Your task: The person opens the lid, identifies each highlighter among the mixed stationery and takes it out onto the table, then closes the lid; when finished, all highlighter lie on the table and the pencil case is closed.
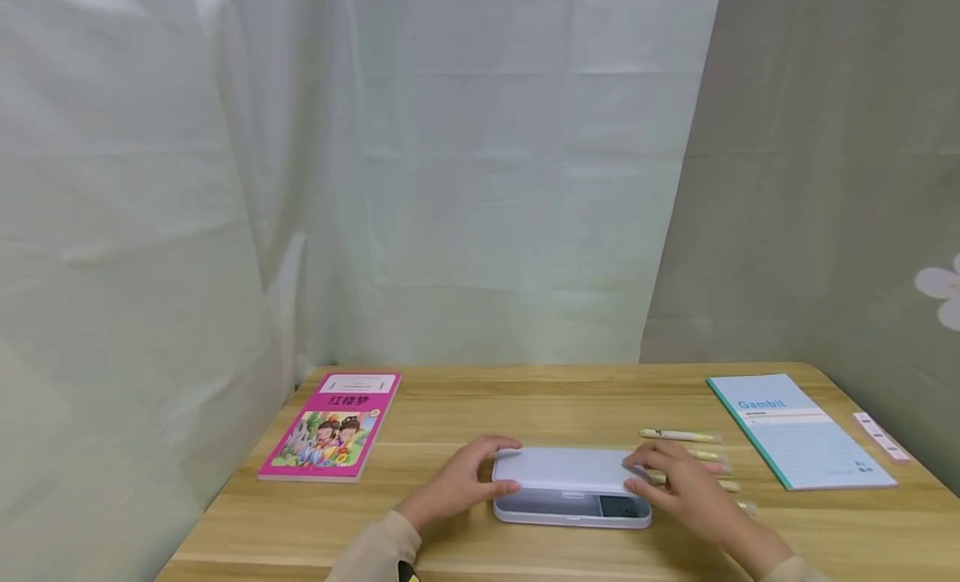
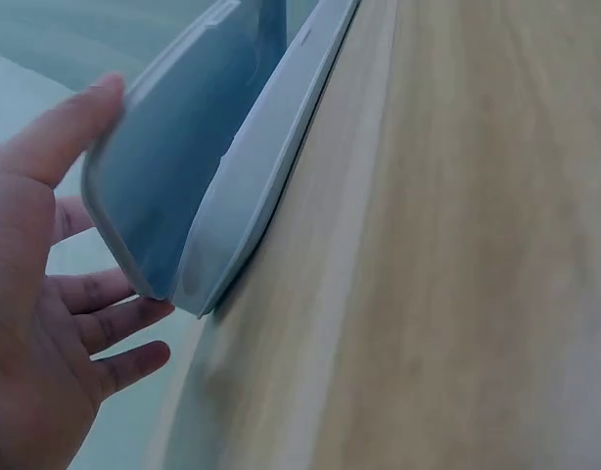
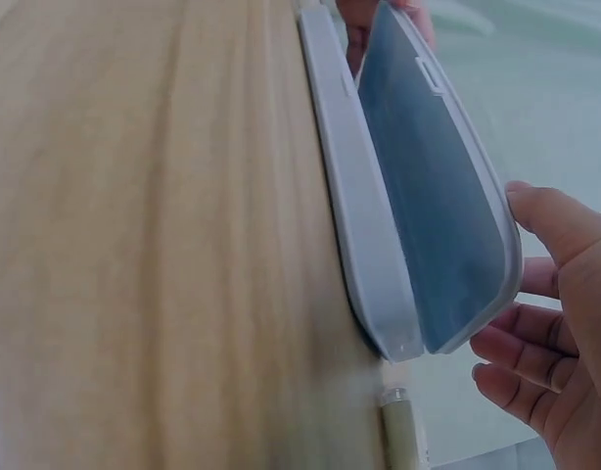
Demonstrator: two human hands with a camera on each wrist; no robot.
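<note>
A pale pencil case (image 1: 572,520) lies on the table with its lid (image 1: 562,469) tilted partly up. My left hand (image 1: 463,479) holds the lid's left end, with the thumb (image 2: 90,113) on the front edge and the other fingers toward the hinge side. At the right end my right hand (image 1: 681,485) grips the lid the same way, its thumb (image 3: 550,211) against the rim. Through the gap, a dark rectangular patch (image 1: 619,506) shows inside the case at the right; the rest of the interior is partly hidden under the lid.
Several pens (image 1: 678,435) lie right of the case, some partly behind my right hand. A pink book (image 1: 326,432) is at the table's left, a light blue notebook (image 1: 798,432) at the right. Beside the notebook lies a pink-and-white strip (image 1: 881,437). Pale curtains (image 1: 495,215) stand behind.
</note>
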